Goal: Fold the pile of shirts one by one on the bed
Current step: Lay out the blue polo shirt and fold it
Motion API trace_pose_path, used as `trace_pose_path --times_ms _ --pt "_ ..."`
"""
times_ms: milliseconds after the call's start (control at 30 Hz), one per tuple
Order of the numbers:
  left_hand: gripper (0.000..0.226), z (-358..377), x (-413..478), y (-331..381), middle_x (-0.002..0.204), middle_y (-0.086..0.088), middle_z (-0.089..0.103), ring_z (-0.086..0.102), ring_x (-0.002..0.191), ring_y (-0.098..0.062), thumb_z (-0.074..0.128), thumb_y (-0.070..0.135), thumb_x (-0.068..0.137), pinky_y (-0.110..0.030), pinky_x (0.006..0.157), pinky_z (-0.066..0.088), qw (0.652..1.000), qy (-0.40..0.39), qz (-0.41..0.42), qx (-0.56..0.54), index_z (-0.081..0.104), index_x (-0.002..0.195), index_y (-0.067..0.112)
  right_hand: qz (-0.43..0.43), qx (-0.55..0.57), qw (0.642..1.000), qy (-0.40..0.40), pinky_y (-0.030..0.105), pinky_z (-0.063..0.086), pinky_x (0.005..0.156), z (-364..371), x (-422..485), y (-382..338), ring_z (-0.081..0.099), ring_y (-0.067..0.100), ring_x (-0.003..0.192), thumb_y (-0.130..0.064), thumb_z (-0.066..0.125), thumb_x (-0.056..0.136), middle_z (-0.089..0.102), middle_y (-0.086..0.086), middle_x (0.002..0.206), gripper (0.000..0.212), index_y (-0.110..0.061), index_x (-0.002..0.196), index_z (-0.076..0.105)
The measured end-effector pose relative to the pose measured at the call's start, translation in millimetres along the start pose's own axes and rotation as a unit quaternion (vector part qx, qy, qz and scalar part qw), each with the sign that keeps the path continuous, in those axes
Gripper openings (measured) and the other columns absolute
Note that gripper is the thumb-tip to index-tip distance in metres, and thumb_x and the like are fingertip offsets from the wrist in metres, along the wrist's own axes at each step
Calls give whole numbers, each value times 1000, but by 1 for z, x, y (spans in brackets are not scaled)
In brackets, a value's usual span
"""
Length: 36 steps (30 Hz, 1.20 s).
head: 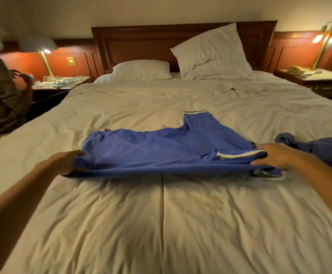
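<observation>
In the head view, we have the blue shirt lying sideways mid-bed, its near edge lifted, we judge, to fold it over. Our left hand pinches the left end and our right hand grips the sleeve end, both arms stretched forward and low. More blue clothing lies bunched just beside our right hand

Blue shirt with white-trimmed sleeve cuffs is spread sideways across the middle of the bed; its near edge is lifted off the sheet; one sleeve lies flat pointing up the bed; a crumpled blue heap sits just right of it
</observation>
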<state>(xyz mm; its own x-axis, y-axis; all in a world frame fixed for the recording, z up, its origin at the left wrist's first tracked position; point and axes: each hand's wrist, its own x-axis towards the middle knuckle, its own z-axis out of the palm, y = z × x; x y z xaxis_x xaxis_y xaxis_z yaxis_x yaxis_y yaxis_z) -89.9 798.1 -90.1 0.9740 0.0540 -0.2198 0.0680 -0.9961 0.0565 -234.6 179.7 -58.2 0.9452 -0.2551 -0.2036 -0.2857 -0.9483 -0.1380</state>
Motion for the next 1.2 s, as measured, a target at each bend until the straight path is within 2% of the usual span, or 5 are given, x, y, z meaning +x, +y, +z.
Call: trace_pose_path --times_ms 167,300,433,667,1200 --pt "86 25 -50 -14 160 -13 16 33 137 -42 50 86 77 -51 112 28 996 -27 -39 74 23 150 51 -1 -75 990 -121 33 36 109 10 -43 -4 39 27 141 -100 55 28 31 4 159 149 -35 156 15" --pt "70 60 -61 5 146 -3 45 44 130 -34 32 88 81 -50 107 32 987 141 82 -4 53 133 47 -118 -33 992 1 45 12 119 52 -53 -69 9 22 151 -105 26 49 12 -8 164 115 -55 151 13" --pt "51 97 -47 14 125 -1 58 43 127 -31 34 71 89 -56 113 18 967 201 157 0 68 98 34 -194 -13 980 52 40 10 116 109 -33 -135 24 12 145 -99 -21 45 39 -15 151 131 -43 146 40" --pt "37 95 -34 8 94 -2 49 45 96 -33 40 52 102 -45 83 26 958 256 126 3 56 83 24 -173 1 976 130 38 22 91 134 6 -160 46 21 108 -54 39 101 58 -8 106 30 -26 96 49" --pt "67 112 -44 174 160 7 31 20 150 -17 24 75 91 -49 120 5 969 62 186 -148 41 146 40 -59 -64 993 81 45 30 109 82 -27 -24 40 27 137 -74 60 78 39 0 151 88 -36 152 32"
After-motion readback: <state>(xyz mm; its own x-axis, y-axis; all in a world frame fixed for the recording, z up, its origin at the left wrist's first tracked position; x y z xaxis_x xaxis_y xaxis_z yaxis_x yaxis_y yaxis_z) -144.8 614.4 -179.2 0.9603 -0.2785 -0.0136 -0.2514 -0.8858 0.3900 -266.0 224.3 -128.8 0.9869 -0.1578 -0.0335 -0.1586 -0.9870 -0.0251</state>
